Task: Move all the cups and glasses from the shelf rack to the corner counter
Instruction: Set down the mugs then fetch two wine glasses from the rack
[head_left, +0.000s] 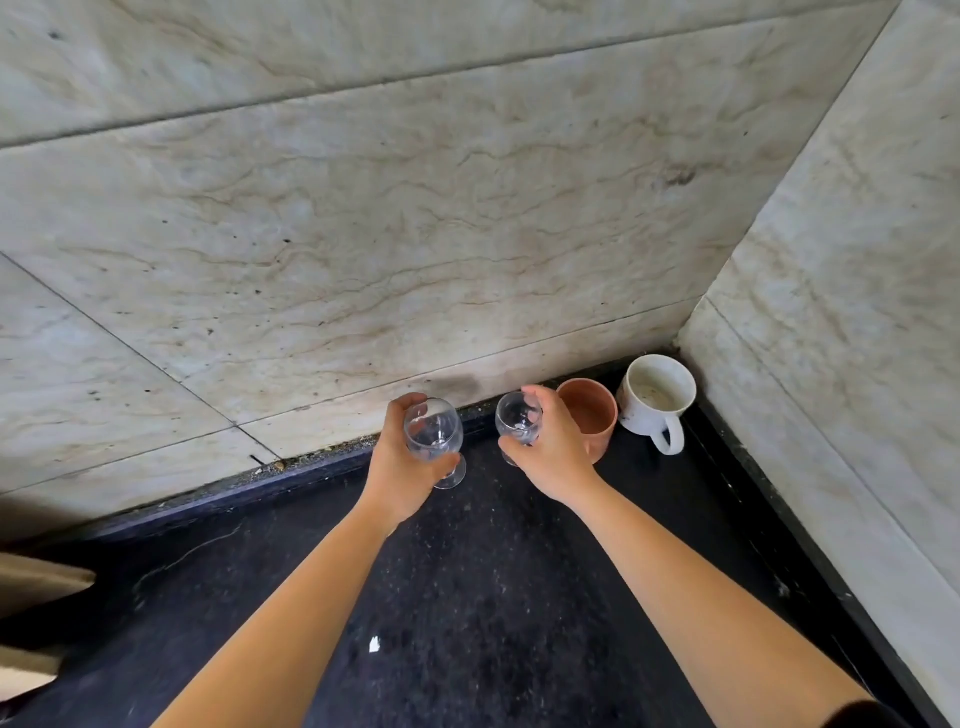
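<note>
My left hand (402, 467) grips a clear stemmed glass (434, 431) around its bowl, upright, its foot low over the black counter (467, 597) near the back wall. My right hand (553, 447) holds a second, smaller clear stemmed glass (517, 418) the same way, just left of a terracotta cup (589, 410). A white mug (657, 395) with its handle facing me stands in the very corner, right of the terracotta cup. Whether either glass foot touches the counter I cannot tell.
Marble-look tiled walls (363, 234) meet at the corner on the right. A raised black edge strip (779, 493) runs along the right wall. A pale cardboard-like object (36, 582) juts in at the left edge. A small white chip (375, 644) lies on the counter.
</note>
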